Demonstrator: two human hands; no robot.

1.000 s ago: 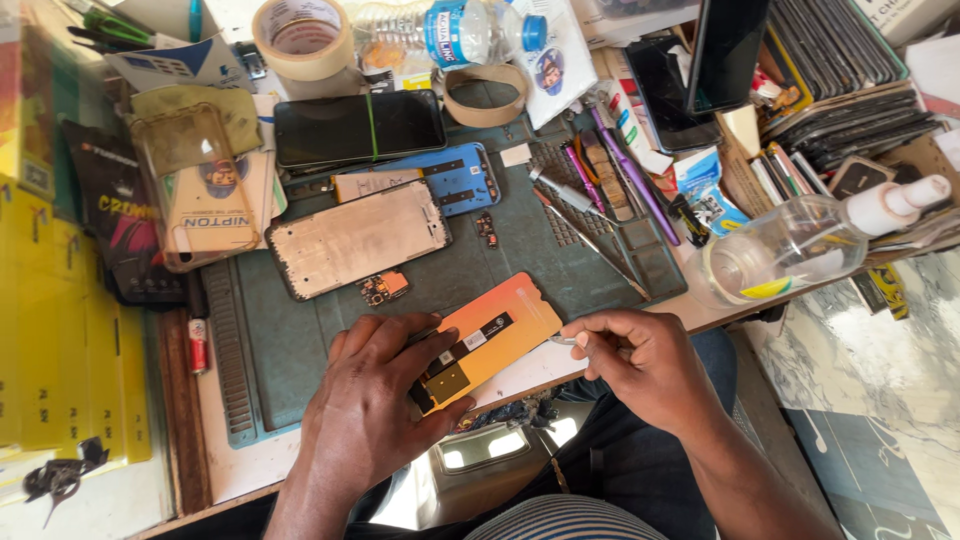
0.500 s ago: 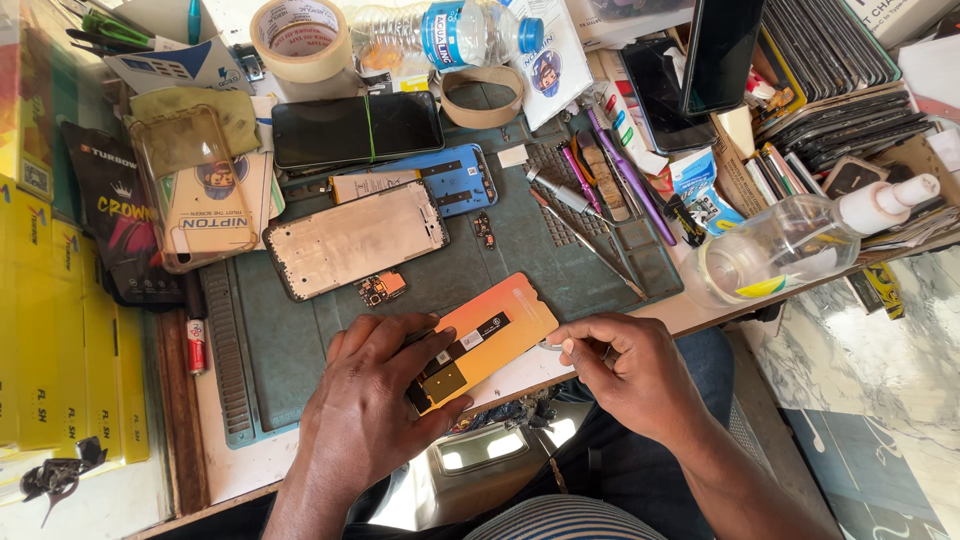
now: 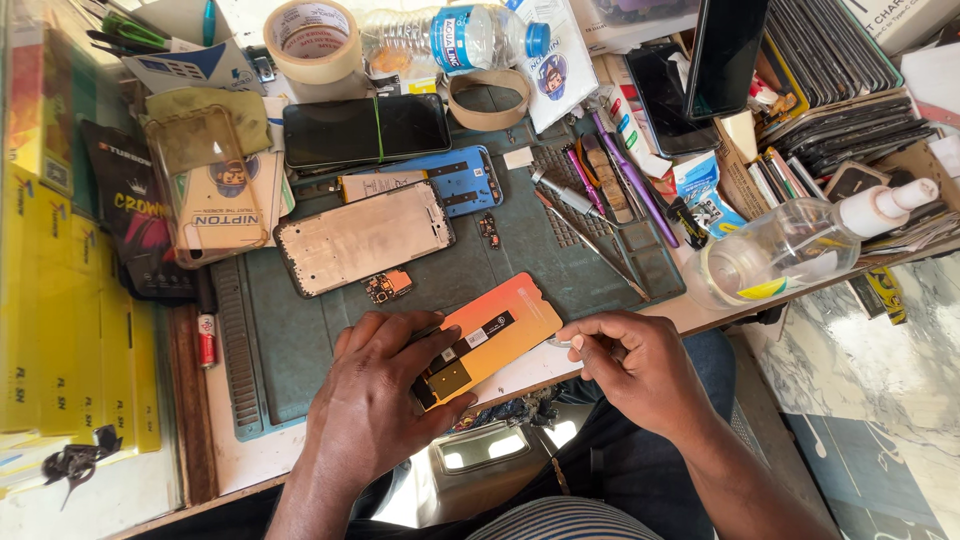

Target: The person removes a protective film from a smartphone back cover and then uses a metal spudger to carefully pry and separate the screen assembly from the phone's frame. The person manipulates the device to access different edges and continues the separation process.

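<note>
My left hand (image 3: 375, 400) holds the orange phone screen panel (image 3: 490, 335) back-side up at the near edge of the tabletop (image 3: 240, 455), thumb across its dark flex strip, fingers wrapped under the lower end — the grip is closed on the panel. My right hand (image 3: 630, 365) sits just beside the panel's right end, fingers pinched narrow on a small metal tool (image 3: 562, 342); its tip is too small to make out.

Surface: a green repair mat (image 3: 300, 330) covers the middle of the tabletop. On it lie a bare silver phone frame (image 3: 362, 238), a small circuit board (image 3: 388, 287) just below that frame, and a blue phone back (image 3: 462, 180) further in. A dark phone (image 3: 365, 130) lies toward the far edge, with a roll of tape (image 3: 312, 40) and a plastic water bottle (image 3: 455, 38) beyond. Tweezers and drivers (image 3: 600, 200) fill the mat's right tray. A clear squeeze bottle (image 3: 790, 248) lies tipped at the right edge. Yellow boxes (image 3: 60, 330) are stacked along the left edge.

Room: marble-pattern floor (image 3: 870, 370) shows to the right, below the tabletop.
</note>
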